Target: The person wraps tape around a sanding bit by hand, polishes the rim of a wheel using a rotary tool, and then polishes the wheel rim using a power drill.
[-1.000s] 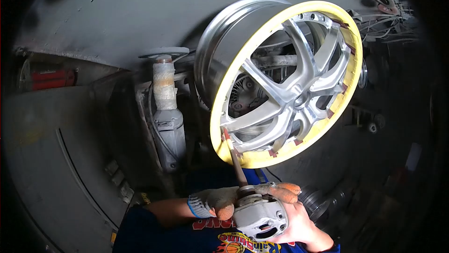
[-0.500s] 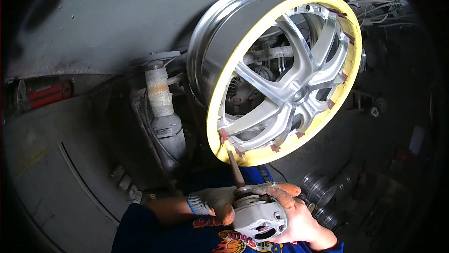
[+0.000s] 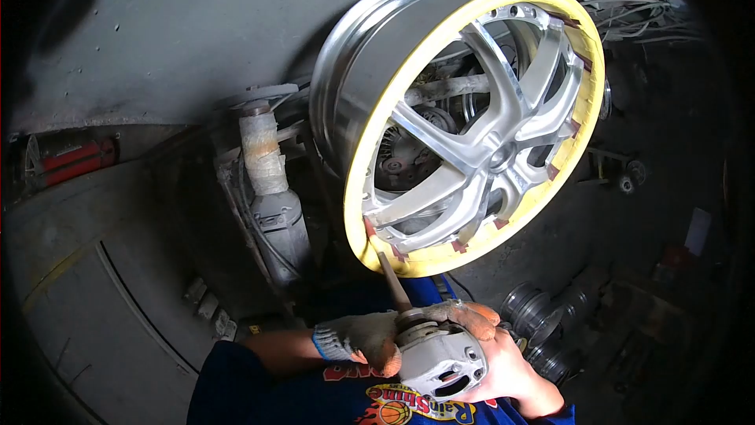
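Both my hands are closed around a grey power grinder (image 3: 442,364) with a long tapered shaft (image 3: 393,283). My left hand (image 3: 358,337), in a knit glove with an orange-coated thumb, grips its collar from the left. My right hand (image 3: 495,354), with orange-coated glove material over its fingers, wraps the grinder body from the right. The shaft points up at the lower left of an alloy wheel (image 3: 472,146), and its far end overlaps the yellow-covered lip (image 3: 363,256). A reddish piece (image 3: 370,226) shows at the inner edge of this lip, beside a spoke end.
Behind the wheel's left side stands a grey motor-like cylinder (image 3: 279,224) with a wrapped upper part (image 3: 262,150). A red cylinder (image 3: 77,164) lies at far left. More wheels (image 3: 535,311) sit on the floor at lower right. Cables (image 3: 641,20) hang at upper right.
The wheel and surroundings sit slightly further left and up in view. The shaft has shifted slightly against the lip. Both hands keep their grip on the grinder.
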Action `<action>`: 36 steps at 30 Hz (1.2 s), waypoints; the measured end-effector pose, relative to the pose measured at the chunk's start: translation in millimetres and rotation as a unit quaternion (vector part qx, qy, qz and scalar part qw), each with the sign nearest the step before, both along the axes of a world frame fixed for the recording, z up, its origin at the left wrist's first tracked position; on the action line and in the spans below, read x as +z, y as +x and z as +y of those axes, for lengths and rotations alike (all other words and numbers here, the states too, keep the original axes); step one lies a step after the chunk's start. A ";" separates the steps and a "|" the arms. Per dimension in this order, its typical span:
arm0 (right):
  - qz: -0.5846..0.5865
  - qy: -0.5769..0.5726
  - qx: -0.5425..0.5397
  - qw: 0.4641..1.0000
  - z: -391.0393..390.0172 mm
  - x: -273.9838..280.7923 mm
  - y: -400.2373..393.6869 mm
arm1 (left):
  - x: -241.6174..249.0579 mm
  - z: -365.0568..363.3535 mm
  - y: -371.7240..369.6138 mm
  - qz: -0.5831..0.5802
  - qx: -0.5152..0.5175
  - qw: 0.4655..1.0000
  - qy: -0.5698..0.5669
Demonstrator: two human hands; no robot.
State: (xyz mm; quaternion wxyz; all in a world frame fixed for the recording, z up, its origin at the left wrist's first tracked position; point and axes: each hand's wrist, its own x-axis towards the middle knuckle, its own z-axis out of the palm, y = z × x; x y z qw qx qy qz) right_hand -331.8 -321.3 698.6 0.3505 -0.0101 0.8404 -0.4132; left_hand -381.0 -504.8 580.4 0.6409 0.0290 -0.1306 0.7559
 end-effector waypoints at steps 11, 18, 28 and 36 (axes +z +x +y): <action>-0.043 0.000 -0.016 0.999 4.0 -0.1 -1.6 | -17.8 1.0 17.6 0.042 -0.019 0.998 -0.045; -0.051 0.004 -0.030 0.998 5.2 0.8 4.7 | -2.5 3.8 1.1 0.059 0.021 0.998 -0.032; -0.011 -0.008 -0.053 0.999 -0.2 -1.7 0.5 | -9.2 11.9 5.2 -0.015 0.110 0.989 0.095; 0.005 -0.016 -0.065 0.998 -3.2 -4.6 0.4 | -1.2 10.8 8.0 -0.039 0.084 0.994 0.053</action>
